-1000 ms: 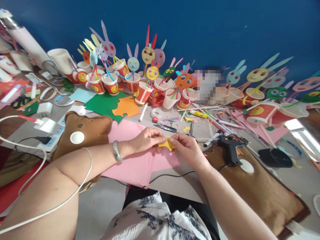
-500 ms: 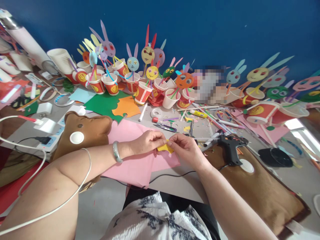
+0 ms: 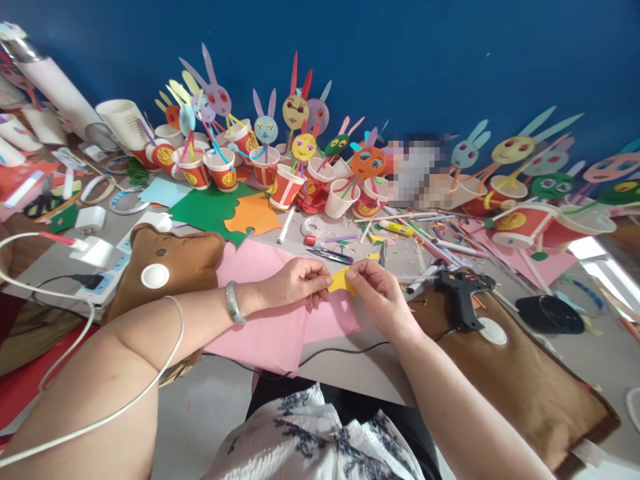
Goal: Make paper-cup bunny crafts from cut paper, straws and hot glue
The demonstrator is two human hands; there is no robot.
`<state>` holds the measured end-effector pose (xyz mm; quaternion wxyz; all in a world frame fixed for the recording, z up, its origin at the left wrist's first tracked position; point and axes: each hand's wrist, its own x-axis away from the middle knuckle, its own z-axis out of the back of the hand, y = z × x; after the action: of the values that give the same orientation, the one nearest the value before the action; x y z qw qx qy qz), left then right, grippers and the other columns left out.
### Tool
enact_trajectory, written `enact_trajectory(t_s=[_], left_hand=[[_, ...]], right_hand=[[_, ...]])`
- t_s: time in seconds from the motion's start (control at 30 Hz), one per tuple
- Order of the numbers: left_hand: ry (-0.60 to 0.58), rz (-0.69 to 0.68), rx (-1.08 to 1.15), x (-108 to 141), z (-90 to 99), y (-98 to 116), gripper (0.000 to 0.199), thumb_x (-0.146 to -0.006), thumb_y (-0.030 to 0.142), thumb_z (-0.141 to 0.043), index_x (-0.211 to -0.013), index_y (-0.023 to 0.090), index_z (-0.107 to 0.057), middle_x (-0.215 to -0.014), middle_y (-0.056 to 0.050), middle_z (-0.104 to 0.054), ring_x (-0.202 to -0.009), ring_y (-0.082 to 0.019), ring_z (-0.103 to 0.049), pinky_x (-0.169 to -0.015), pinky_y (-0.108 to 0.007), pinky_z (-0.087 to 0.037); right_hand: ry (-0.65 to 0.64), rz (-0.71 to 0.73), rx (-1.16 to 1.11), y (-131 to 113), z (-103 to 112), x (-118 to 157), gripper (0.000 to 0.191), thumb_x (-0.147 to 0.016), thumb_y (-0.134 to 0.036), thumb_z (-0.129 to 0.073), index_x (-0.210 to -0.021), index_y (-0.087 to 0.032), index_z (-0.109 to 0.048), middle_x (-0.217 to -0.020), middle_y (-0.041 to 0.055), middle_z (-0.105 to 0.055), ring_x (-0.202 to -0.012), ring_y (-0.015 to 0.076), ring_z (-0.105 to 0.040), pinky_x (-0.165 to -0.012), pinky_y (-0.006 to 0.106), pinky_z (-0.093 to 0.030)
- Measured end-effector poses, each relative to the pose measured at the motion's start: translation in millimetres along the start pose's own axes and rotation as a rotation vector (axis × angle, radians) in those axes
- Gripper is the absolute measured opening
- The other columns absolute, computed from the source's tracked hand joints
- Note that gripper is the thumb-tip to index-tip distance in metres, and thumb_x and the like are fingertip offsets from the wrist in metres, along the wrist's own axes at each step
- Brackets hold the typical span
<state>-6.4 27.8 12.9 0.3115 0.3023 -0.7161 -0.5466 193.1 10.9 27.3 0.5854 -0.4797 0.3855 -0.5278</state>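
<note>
A small piece of yellow paper is stretched between my two hands, above pink paper sheets on the table. My left hand, with a bracelet at the wrist, pinches its left end between thumb and finger. At the right end, my right hand grips the same paper, thumb on top. Beyond the hands lie small dark scissors and a red-capped glue stick.
Paper cups with rabbit-faced figures line the back by the blue wall. A black glue gun rests on a brown cushion at the right. Another brown cushion and a power strip are at the left. A black cord crosses the table's front.
My right hand has shifted slightly up and right, and the hands are a little farther apart. More of the yellow paper shows between them, tilted upward at its right.
</note>
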Motion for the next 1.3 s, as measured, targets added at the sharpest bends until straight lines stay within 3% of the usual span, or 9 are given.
enact_trajectory(t_s=[0.3,0.4,0.53,0.6,0.7,0.87,1.03,1.3], left_hand=[[0.041,0.012,-0.011,2,-2.0,-2,0.030,-0.093,0.040,-0.062,-0.080,0.013,-0.058,-0.073,-0.007,-0.068,-0.054,-0.011,-0.063,-0.051,-0.023,-0.053],[0.098,-0.063,-0.102,2,-2.1,-4,0.027,-0.096,0.037,-0.056,-0.083,0.013,-0.059,-0.071,-0.003,-0.066,-0.049,-0.007,-0.057,-0.048,-0.019,-0.046],[0.138,-0.134,-0.185,0,-2.1,-5,0.020,-0.087,0.032,-0.067,-0.084,0.013,-0.062,-0.070,0.000,-0.062,-0.060,-0.008,-0.059,-0.055,-0.018,-0.046],[0.112,-0.118,-0.171,0,-2.0,-4,0.022,-0.083,0.032,-0.073,-0.083,0.013,-0.063,-0.073,-0.002,-0.065,-0.066,-0.010,-0.062,-0.059,-0.020,-0.049],[0.079,-0.074,-0.105,0,-1.6,-2,0.025,-0.083,0.035,-0.073,-0.081,0.013,-0.061,-0.069,-0.002,-0.065,-0.060,-0.011,-0.062,-0.056,-0.021,-0.048],[0.133,-0.062,0.023,0,-1.0,5,0.029,-0.082,0.039,-0.074,-0.083,0.013,-0.060,-0.061,0.001,-0.062,-0.048,-0.010,-0.058,-0.047,-0.020,-0.043],[0.172,-0.051,0.044,1,-1.9,7,0.026,-0.084,0.037,-0.071,-0.084,0.014,-0.060,-0.055,0.003,-0.060,-0.043,-0.009,-0.056,-0.044,-0.020,-0.044],[0.191,-0.068,0.031,1,-2.5,8,0.020,-0.083,0.029,-0.069,-0.081,0.014,-0.057,-0.051,0.005,-0.057,-0.043,-0.008,-0.054,-0.045,-0.018,-0.044]], right_hand=[[0.029,0.005,0.022,0,4,-2,0.033,-0.086,-0.052,-0.066,-0.079,-0.021,-0.057,-0.067,-0.0020,-0.054,-0.063,0.0130,-0.048,-0.060,0.027,-0.039],[-0.038,-0.011,0.031,-1,6,-3,0.031,-0.086,-0.049,-0.066,-0.078,-0.020,-0.058,-0.065,-0.0025,-0.055,-0.060,0.0121,-0.048,-0.057,0.026,-0.039],[-0.162,-0.001,0.090,2,2,-2,0.032,-0.084,-0.048,-0.068,-0.075,-0.019,-0.059,-0.065,-0.0018,-0.057,-0.058,0.0113,-0.048,-0.054,0.025,-0.036],[-0.186,-0.001,0.104,3,0,0,0.035,-0.084,-0.051,-0.069,-0.074,-0.019,-0.058,-0.065,-0.0015,-0.057,-0.057,0.0111,-0.048,-0.052,0.025,-0.036],[-0.143,-0.019,0.102,0,-1,1,0.042,-0.085,-0.059,-0.066,-0.074,-0.019,-0.060,-0.063,-0.0005,-0.059,-0.056,0.0119,-0.049,-0.053,0.025,-0.037],[-0.111,-0.045,0.032,-4,1,1,0.054,-0.083,-0.072,-0.062,-0.079,-0.019,-0.065,-0.064,0.0026,-0.065,-0.060,0.0157,-0.057,-0.059,0.028,-0.044],[-0.165,-0.080,-0.008,5,-6,1,0.045,-0.070,-0.057,-0.082,-0.085,-0.018,-0.065,-0.074,0.0030,-0.070,-0.065,0.0165,-0.061,-0.060,0.027,-0.047],[-0.190,-0.051,0.077,7,-9,1,0.025,-0.084,-0.042,-0.066,-0.084,-0.017,-0.067,-0.069,0.0024,-0.070,-0.059,0.0140,-0.058,-0.058,0.026,-0.045]])
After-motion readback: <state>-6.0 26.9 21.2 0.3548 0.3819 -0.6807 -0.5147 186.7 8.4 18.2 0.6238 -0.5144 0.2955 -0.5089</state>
